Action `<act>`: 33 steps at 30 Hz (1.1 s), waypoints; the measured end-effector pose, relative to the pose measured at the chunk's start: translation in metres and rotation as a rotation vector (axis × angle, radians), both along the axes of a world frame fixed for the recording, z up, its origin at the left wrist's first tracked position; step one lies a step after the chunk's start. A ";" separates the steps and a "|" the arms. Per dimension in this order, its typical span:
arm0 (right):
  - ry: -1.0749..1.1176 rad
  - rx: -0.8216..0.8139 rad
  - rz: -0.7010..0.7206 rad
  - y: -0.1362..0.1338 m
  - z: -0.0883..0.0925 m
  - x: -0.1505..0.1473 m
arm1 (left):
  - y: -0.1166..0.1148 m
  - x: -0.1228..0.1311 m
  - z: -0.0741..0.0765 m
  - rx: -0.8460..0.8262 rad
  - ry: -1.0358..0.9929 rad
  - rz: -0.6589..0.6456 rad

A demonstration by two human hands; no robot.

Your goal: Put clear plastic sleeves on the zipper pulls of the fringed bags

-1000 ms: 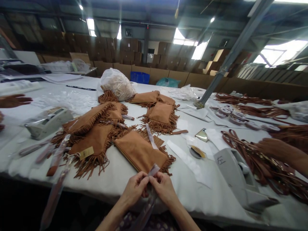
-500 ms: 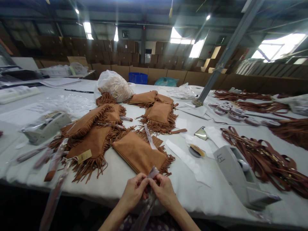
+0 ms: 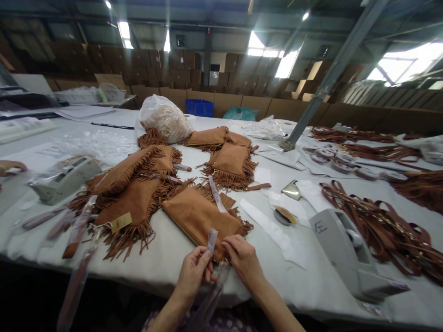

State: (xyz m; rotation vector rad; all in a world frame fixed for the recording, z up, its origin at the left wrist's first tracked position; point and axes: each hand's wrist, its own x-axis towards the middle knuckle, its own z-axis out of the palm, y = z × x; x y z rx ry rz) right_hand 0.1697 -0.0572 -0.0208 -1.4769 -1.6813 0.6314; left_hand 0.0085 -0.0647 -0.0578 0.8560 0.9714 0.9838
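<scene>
A tan fringed pouch (image 3: 197, 213) lies on the table's near side, its corner towards me. My left hand (image 3: 194, 269) is closed, pinching a clear plastic strip (image 3: 212, 240) that stands up from the fingertips in front of the pouch. My right hand (image 3: 244, 258) is at the pouch's near corner, thumb and fingers pressed together; what they hold, if anything, is hidden. Between the hands, a plastic-wrapped strap (image 3: 212, 297) hangs from the pouch corner over the table edge towards my lap. A narrow white strip (image 3: 217, 196) lies across the pouch.
More fringed pouches (image 3: 126, 200) lie to the left and behind. Grey tape dispensers (image 3: 346, 244) (image 3: 64, 177) stand on both sides. A tape roll (image 3: 285, 216) and brown straps (image 3: 377, 221) lie right. A metal post (image 3: 332, 74) rises behind. Another person's hand (image 3: 12, 167) shows at the left edge.
My hands were together at the pouch corner and have parted. The left has moved slightly left with the plastic strip, the right up and right. Another person's hand has appeared at left.
</scene>
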 end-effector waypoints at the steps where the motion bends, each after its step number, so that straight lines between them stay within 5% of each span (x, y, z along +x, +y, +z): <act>1: 0.034 -0.005 -0.101 -0.006 0.000 0.000 | -0.001 0.002 0.000 0.000 0.014 0.033; 4: 0.169 -0.116 -0.255 -0.026 0.002 -0.007 | -0.006 0.007 -0.001 0.013 0.066 0.092; 11: 0.400 -0.297 -0.113 -0.030 0.004 -0.046 | -0.012 0.005 -0.002 0.159 0.299 0.082; 17: 0.452 -0.234 -0.023 -0.023 -0.004 -0.047 | -0.009 -0.010 0.011 0.344 0.461 -0.043; 23: 0.431 -0.170 -0.078 -0.026 -0.012 -0.049 | -0.001 -0.013 0.006 0.231 0.304 -0.052; 29: 0.392 -0.146 0.067 -0.023 -0.010 -0.043 | 0.016 -0.027 0.009 0.149 0.153 -0.397; 33: 0.331 -0.194 -0.118 -0.021 -0.016 -0.047 | 0.008 -0.022 0.003 0.389 0.508 -0.150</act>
